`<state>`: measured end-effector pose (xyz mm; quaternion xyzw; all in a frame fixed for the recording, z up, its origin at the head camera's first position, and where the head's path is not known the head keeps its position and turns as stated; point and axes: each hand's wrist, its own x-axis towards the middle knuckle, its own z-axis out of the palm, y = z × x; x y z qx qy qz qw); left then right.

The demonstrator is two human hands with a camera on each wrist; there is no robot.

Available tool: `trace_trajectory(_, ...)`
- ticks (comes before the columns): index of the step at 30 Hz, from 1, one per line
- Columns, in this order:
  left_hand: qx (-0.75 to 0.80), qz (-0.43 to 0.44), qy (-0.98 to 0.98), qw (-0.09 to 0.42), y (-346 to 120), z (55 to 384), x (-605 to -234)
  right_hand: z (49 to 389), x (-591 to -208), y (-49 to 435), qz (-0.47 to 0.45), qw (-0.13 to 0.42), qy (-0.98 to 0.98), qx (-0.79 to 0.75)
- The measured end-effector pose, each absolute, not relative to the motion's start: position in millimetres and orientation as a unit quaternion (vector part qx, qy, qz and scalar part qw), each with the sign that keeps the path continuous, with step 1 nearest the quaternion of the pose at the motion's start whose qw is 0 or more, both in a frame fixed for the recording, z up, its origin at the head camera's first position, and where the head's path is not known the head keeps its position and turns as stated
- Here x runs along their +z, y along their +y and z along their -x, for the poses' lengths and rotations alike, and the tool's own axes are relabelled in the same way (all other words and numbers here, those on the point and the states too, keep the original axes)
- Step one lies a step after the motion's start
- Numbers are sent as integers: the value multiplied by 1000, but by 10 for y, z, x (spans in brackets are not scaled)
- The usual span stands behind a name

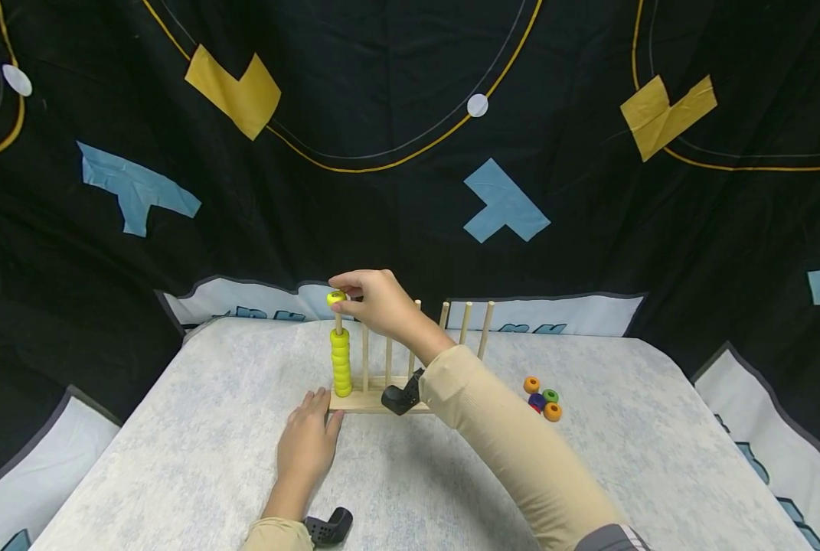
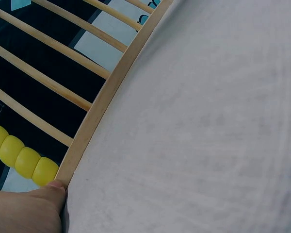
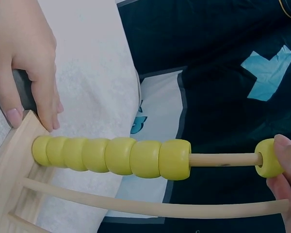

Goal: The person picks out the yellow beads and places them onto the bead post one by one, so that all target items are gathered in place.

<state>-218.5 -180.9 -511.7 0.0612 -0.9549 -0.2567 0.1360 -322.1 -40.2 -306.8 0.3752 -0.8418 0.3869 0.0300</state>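
A wooden peg rack (image 1: 364, 402) stands on the table, its upright pegs in a row. Several yellow beads (image 3: 106, 155) are stacked at the foot of its leftmost peg. My right hand (image 1: 385, 306) pinches another yellow bead (image 3: 267, 158) between thumb and fingers at the top of that peg. The peg's tip sits in the bead's hole, and bare wood shows between it and the stack. My left hand (image 1: 308, 444) grips the rack's left end, with the thumb (image 2: 53, 189) on the front edge and the fingers round the corner.
Several loose beads lie right of the rack, among them an orange bead (image 1: 553, 412), a green bead (image 1: 550, 396) and a blue bead (image 1: 537, 400). The other pegs, such as the far right peg (image 1: 486, 329), carry no beads. A black curtain (image 1: 382, 229) hangs behind the table.
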Motion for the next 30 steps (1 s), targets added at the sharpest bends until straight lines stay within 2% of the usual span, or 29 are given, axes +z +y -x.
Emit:
trace_trajectory(22,-262,-61,-953,142,-1803,2181,-5118,3220,-3098,-374,-389,45,-845,364)
trace_trajectory(30,-260,-57,-953,144,-1801,2179,-5111,3223,-3113,-347,-395,67,-838,370)
